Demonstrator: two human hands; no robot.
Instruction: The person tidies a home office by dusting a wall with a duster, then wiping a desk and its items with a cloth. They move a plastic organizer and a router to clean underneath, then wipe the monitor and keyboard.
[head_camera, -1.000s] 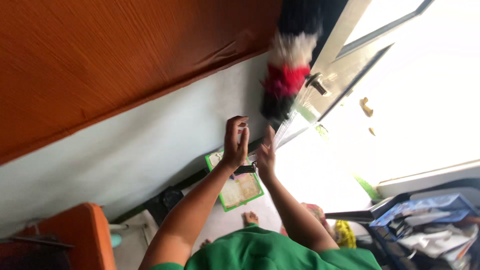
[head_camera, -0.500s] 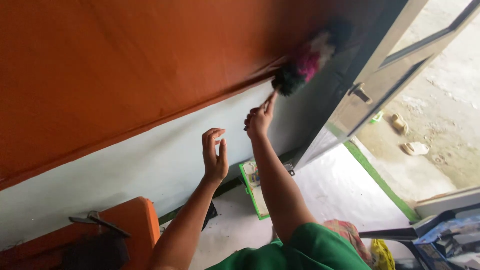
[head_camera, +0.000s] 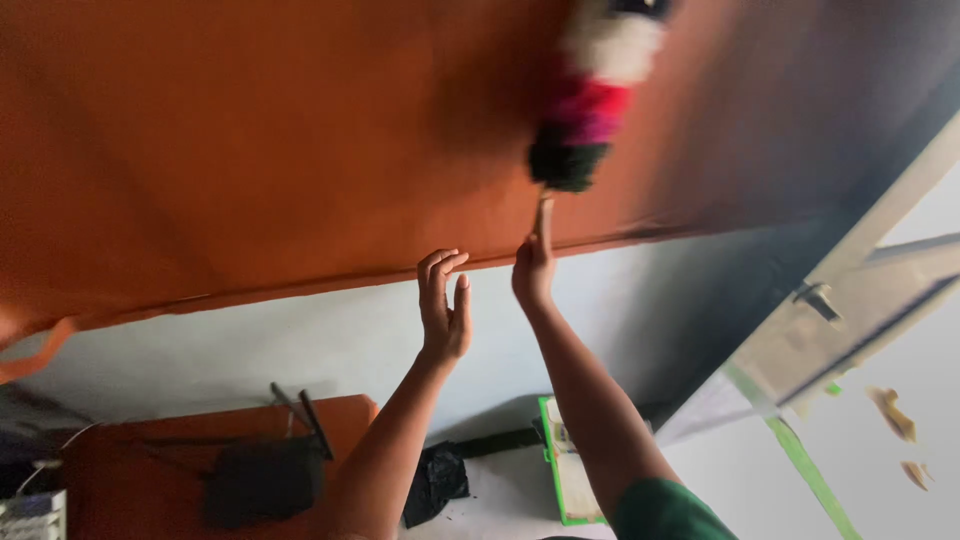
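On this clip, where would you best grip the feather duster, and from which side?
Grip the feather duster by its thin handle just under the black tuft, where the right hand holds it, coming from below. The fluffy head points up at the orange ceiling and gives no firm hold.

Black, pink, white feather duster

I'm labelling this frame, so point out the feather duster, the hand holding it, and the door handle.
feather duster (head_camera: 590, 110), head view, on its red band of feathers
right hand (head_camera: 533, 272), head view, on the back of the hand
door handle (head_camera: 815, 298), head view, on the metal lever
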